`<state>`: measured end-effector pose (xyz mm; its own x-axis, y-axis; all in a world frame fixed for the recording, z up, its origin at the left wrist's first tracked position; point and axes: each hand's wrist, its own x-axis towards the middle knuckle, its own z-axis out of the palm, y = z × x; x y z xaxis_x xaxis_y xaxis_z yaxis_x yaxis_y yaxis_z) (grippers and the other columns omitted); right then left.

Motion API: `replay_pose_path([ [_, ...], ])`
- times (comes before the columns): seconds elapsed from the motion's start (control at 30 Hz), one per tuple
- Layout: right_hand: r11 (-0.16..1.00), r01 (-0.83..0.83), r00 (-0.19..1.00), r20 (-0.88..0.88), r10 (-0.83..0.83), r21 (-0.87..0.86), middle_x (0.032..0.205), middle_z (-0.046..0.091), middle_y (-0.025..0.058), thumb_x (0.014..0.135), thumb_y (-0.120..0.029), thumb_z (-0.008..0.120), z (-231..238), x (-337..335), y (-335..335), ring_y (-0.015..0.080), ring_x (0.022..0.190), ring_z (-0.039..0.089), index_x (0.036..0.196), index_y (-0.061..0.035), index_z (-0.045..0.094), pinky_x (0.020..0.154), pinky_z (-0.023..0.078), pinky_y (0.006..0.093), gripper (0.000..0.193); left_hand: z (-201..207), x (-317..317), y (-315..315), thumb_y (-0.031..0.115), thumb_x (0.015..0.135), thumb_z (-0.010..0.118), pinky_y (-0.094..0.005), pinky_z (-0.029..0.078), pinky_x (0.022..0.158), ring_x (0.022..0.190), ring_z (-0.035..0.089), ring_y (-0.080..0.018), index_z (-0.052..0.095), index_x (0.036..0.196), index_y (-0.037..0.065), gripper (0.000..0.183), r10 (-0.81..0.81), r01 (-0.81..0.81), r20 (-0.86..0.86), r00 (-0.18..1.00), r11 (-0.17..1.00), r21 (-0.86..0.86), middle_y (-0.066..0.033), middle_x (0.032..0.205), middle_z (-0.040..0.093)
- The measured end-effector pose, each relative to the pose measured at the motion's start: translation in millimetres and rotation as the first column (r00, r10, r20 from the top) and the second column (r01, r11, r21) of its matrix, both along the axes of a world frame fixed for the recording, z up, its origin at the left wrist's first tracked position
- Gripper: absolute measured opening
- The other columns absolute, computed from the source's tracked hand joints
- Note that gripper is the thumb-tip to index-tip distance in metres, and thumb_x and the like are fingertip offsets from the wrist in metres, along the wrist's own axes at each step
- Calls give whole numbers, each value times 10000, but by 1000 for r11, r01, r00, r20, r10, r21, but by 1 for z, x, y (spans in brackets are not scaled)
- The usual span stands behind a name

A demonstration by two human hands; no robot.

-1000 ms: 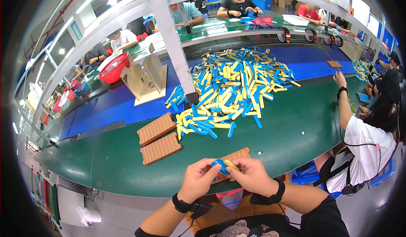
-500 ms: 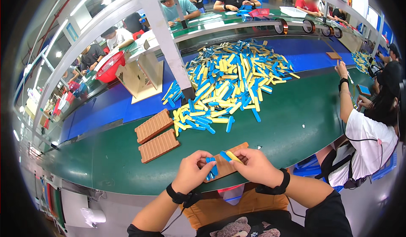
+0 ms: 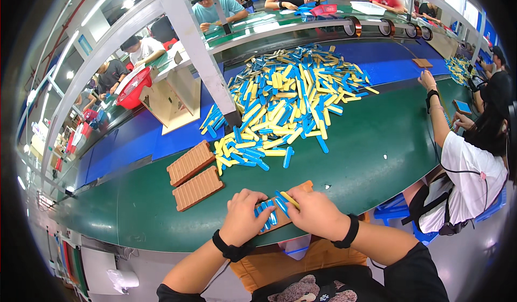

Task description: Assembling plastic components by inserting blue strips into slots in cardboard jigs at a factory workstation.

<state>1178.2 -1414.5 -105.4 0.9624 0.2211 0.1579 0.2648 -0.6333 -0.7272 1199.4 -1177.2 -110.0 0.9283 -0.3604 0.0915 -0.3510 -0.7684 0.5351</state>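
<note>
A brown grooved tray (image 3: 284, 219) lies slantwise at the near edge of the green table, with several blue sticks (image 3: 267, 216) side by side at its left end. My left hand (image 3: 243, 216) is closed around that end, its thumb and fingertips against the blue sticks; its hidden fingers may also grip the tray. Above the tray's right part, my right hand (image 3: 318, 211) pinches a yellow stick (image 3: 290, 198) together with at least one blue stick (image 3: 281, 198). The right hand covers much of the tray's right end.
Ahead lies a big heap of blue and yellow sticks (image 3: 291, 97). Two brown grooved trays (image 3: 198, 188) rest to the left on the green table (image 3: 366, 156). A white metal post (image 3: 202, 49) stands by the heap. A co-worker (image 3: 474, 178) reaches over the table at right.
My right hand has tipped its sticks more steeply and shifted slightly left. My left fingers have moved a little, showing more blue sticks in the tray. The whole view has shifted slightly.
</note>
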Motion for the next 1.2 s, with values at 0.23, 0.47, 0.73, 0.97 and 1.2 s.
replay_pose_path([
  [0.23, 998, 34, 994, 101, -40, 60, 971, 780, 204, 959, -159, 775, 6, 9, -37, 420, 858, 756, 1077, -30, 787, 766, 613, 481, 175, -2, -4, -4, 318, 933, 857, -486, 437, 1006, 1183, 610, -352, 732, 1271, 127, 408, -25, 18, 128, 991, 998, 57, -96, 1244, 677],
  [0.47, 1000, 3, 1000, -26, -3, -17, 977, 771, 197, 964, -152, 778, 16, 17, -59, 420, 874, 741, 1052, -14, 772, 776, 600, 468, 164, 5, 0, -6, 306, 950, 830, -489, 435, 1030, 1200, 612, -366, 727, 1291, 99, 413, -76, 63, 159, 984, 995, 80, -106, 1260, 678],
  [0.73, 1000, -18, 999, 26, 18, -5, 977, 754, 183, 950, -157, 772, 15, 27, -78, 424, 925, 727, 1005, -19, 767, 821, 590, 507, 148, 23, -27, 18, 407, 964, 819, -538, 414, 1098, 1312, 625, -314, 725, 1348, 84, 510, -341, 290, 188, 921, 922, 255, -97, 1420, 694],
  [0.97, 992, -122, 990, -64, 123, 25, 1003, 758, 183, 971, -175, 769, 14, 36, -78, 411, 954, 733, 1036, -24, 774, 844, 593, 495, 164, 25, -37, 26, 609, 947, 793, -616, 310, 1229, 1424, 579, -278, 696, 1447, 88, 728, -451, 346, 162, 878, 831, 435, -79, 1523, 665],
  [1.2, 981, -189, 980, -66, 186, -34, 1016, 775, 193, 977, -165, 774, 15, 42, -75, 403, 949, 750, 1094, -10, 776, 833, 603, 474, 194, 38, -25, 7, 566, 935, 820, -604, 362, 1212, 1421, 590, -328, 663, 1479, 90, 740, -492, 423, 177, 852, 848, 318, -103, 1518, 655],
])
